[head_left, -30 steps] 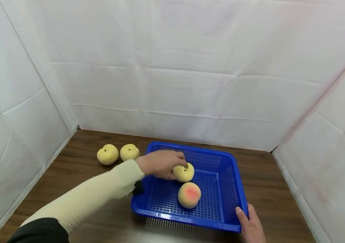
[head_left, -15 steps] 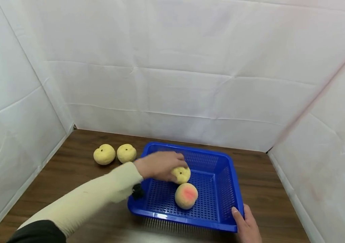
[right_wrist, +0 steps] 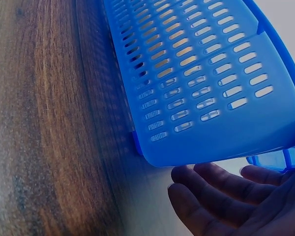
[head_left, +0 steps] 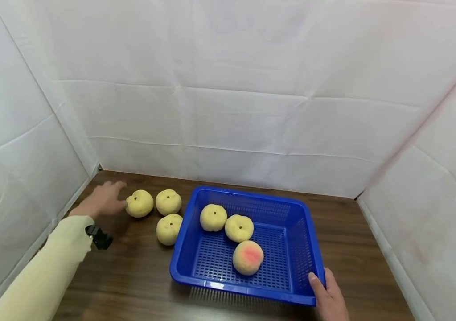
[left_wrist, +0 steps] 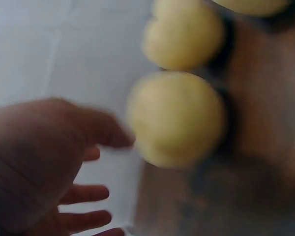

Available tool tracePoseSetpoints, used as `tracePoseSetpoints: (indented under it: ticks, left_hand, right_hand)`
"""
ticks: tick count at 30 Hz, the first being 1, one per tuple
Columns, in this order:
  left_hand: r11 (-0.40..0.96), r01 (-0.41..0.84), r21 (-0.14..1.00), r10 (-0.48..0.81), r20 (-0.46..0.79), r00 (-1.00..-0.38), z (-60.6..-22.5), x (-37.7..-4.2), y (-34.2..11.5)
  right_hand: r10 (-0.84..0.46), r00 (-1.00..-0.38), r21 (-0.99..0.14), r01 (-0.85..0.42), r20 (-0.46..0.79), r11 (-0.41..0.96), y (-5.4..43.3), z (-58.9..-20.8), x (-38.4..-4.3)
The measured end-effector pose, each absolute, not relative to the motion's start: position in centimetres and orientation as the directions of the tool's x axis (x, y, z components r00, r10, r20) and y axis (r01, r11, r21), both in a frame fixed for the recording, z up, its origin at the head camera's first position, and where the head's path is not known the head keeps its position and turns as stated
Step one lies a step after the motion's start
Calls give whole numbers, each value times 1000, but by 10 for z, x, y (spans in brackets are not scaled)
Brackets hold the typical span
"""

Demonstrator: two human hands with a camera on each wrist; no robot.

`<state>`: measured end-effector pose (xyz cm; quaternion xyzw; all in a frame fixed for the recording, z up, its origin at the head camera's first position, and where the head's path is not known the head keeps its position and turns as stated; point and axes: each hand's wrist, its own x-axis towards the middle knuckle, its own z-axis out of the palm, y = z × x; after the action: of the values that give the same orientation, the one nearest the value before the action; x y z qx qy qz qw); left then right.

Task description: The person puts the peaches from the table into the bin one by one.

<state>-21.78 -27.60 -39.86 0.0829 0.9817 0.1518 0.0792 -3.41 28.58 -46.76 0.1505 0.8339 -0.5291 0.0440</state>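
Observation:
My left hand [head_left: 104, 199] is at the far left, fingers spread, beside a yellow peach [head_left: 139, 203]. In the left wrist view, the thumb of the left hand [left_wrist: 44, 162] comes close to a blurred peach [left_wrist: 177, 119]; whether it touches cannot be told. Two more peaches stand near it on the table, a back one [head_left: 168, 202] and a front one [head_left: 169, 229]. My right hand [head_left: 329, 296] grips the front right corner of a blue plastic basket [head_left: 248, 295], thumb over the rim and fingers outside. In the basket lie two yellow peaches [head_left: 239, 228] and one red-blushed peach [head_left: 248, 257].
The dark wooden table [head_left: 127, 276] is bounded by a white sheet [head_left: 228, 120] at the back and sides. The basket's slotted outer wall [right_wrist: 206, 78] fills much of the right wrist view.
My left hand has let go of a peach in the basket and swung left to the leftmost peach on the table. Two more peaches are uncovered. The right hand keeps its grip.

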Motion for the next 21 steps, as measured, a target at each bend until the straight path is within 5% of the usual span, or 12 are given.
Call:
tracePoseSetpoints:
  ticks: [21]
  left_hand:
    - [837,84,541,191,-145,-971,-455,-238,-249]
  right_hand:
    - [216,-941,-865,327,-261,380,290,-469,-33]
